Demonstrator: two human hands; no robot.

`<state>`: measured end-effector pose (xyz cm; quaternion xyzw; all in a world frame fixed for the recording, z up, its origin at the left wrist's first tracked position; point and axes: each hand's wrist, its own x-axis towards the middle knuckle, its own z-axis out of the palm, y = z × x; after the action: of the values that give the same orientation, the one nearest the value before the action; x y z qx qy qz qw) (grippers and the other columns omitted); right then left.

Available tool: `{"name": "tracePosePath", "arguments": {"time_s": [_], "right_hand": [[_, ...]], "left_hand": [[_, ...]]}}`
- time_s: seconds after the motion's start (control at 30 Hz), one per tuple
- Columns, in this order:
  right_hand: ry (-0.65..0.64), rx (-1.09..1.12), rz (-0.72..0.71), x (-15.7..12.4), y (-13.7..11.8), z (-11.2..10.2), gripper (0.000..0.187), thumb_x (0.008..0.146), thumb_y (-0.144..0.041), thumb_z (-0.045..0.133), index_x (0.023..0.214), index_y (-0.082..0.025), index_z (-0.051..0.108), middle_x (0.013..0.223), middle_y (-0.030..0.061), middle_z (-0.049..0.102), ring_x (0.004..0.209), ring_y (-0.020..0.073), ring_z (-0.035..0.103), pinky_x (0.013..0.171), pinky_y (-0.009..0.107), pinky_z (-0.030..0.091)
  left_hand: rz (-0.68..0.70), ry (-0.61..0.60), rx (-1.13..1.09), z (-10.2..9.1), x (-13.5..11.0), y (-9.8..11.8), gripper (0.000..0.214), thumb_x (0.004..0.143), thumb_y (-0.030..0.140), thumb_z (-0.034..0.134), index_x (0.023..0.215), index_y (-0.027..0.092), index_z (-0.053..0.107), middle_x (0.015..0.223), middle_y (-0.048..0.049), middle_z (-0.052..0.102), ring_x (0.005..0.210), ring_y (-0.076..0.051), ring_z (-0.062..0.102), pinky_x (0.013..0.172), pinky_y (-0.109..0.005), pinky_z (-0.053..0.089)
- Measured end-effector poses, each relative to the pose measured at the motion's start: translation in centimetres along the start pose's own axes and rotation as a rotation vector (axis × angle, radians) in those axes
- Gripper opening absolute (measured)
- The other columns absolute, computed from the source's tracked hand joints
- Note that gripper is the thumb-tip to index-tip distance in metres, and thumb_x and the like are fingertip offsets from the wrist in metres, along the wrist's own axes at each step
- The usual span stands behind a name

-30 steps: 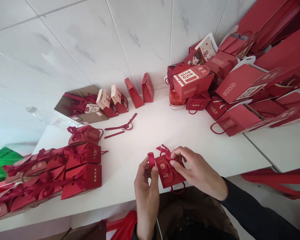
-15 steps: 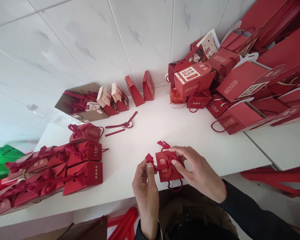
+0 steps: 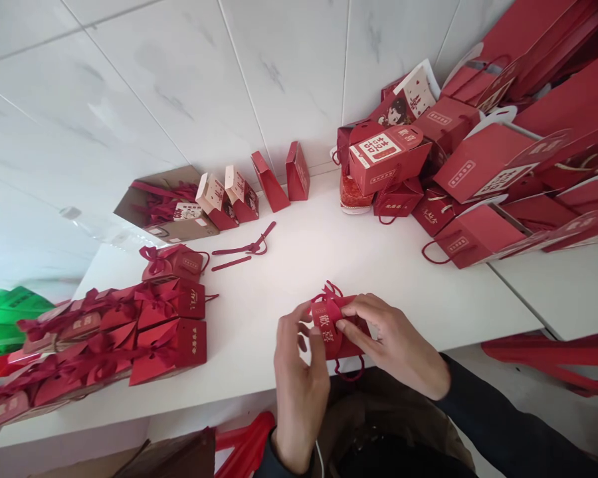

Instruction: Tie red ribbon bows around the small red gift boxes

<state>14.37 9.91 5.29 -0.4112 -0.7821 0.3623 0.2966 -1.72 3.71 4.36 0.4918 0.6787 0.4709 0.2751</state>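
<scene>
A small red gift box (image 3: 327, 338) with gold characters lies near the table's front edge. A dark red ribbon (image 3: 331, 308) crosses its top, one end lying over the far side. My right hand (image 3: 389, 338) pinches the ribbon between thumb and forefinger above the box. At the box's left side is my left hand (image 3: 301, 372), its thumb and bent fingers apart and nothing visible between them. The fingertips are close to the box edge; whether they touch it I cannot tell. A cord handle (image 3: 349, 377) hangs from the near side.
Several ribbon-tied red boxes (image 3: 169, 345) stand in rows at left. Behind them is a cardboard box (image 3: 179, 229) of ribbons. Loose ribbon strips (image 3: 232, 263) lie mid-table on the white table (image 3: 279, 265). Red boxes (image 3: 389, 159) are piled at right against the tiled wall (image 3: 289, 73).
My left hand has let go of the ribbon end and moved slightly right, its fingers spreading. The ribbon's left end now lies over the box. My right hand stays almost in place.
</scene>
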Motion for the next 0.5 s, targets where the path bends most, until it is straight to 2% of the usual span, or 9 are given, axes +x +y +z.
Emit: {"name": "tracePosePath", "arguments": {"time_s": [0.07,0.13,0.27,0.37,0.43,0.5], "right_hand": [[-0.013,0.004,-0.011,-0.1,0.0,-0.1,0.011,0.101,-0.018,0.056,0.100,-0.025,0.064,0.096,0.0043,0.071,0.091,0.0209,0.068,0.078,0.035,0.057],[-0.019,-0.003,-0.017,-0.2,0.1,-0.2,0.014,0.100,-0.015,0.054,0.102,-0.026,0.064,0.097,0.0046,0.071,0.092,0.0211,0.068,0.078,0.035,0.058],[0.009,-0.042,0.011,-0.4,0.4,-0.7,0.014,0.100,-0.019,0.054,0.106,-0.026,0.064,0.100,0.0061,0.072,0.093,0.0235,0.070,0.079,0.039,0.059],[0.025,-0.062,0.012,-0.5,0.4,-1.0,0.017,0.101,-0.021,0.055,0.115,-0.026,0.063,0.106,0.0077,0.073,0.099,0.0259,0.070,0.084,0.044,0.058],[0.013,-0.060,-0.019,-0.6,0.3,-1.0,0.023,0.102,-0.023,0.055,0.124,-0.026,0.061,0.111,0.0079,0.074,0.102,0.0259,0.069,0.087,0.046,0.058],[-0.005,-0.051,-0.060,-0.6,0.2,-0.9,0.024,0.102,-0.023,0.056,0.125,-0.027,0.062,0.111,0.0068,0.075,0.101,0.0248,0.069,0.088,0.045,0.058]], "left_hand": [[0.092,-0.141,0.018,0.5,-0.2,0.3,0.037,0.100,0.018,0.053,0.135,0.027,0.061,0.114,-0.0088,0.064,0.099,-0.020,0.065,0.084,-0.032,0.055],[0.114,-0.179,-0.004,1.0,-0.1,0.6,0.033,0.097,0.014,0.056,0.126,0.026,0.067,0.111,-0.0082,0.065,0.097,-0.019,0.066,0.083,-0.031,0.056],[0.085,-0.077,-0.001,1.4,0.3,0.4,0.014,0.093,0.013,0.062,0.097,0.022,0.072,0.091,-0.0045,0.066,0.079,-0.017,0.063,0.070,-0.027,0.054],[0.094,-0.015,0.000,1.4,0.3,0.3,0.013,0.093,0.013,0.062,0.095,0.023,0.071,0.091,-0.0039,0.065,0.083,-0.017,0.063,0.070,-0.027,0.053],[0.109,0.012,0.000,1.3,0.2,0.4,0.014,0.093,0.013,0.062,0.096,0.024,0.070,0.097,-0.0040,0.065,0.091,-0.018,0.064,0.075,-0.028,0.053],[0.162,0.043,0.028,1.2,0.0,0.5,0.016,0.093,0.012,0.063,0.098,0.025,0.070,0.105,-0.0049,0.066,0.102,-0.020,0.063,0.082,-0.030,0.053]]}}
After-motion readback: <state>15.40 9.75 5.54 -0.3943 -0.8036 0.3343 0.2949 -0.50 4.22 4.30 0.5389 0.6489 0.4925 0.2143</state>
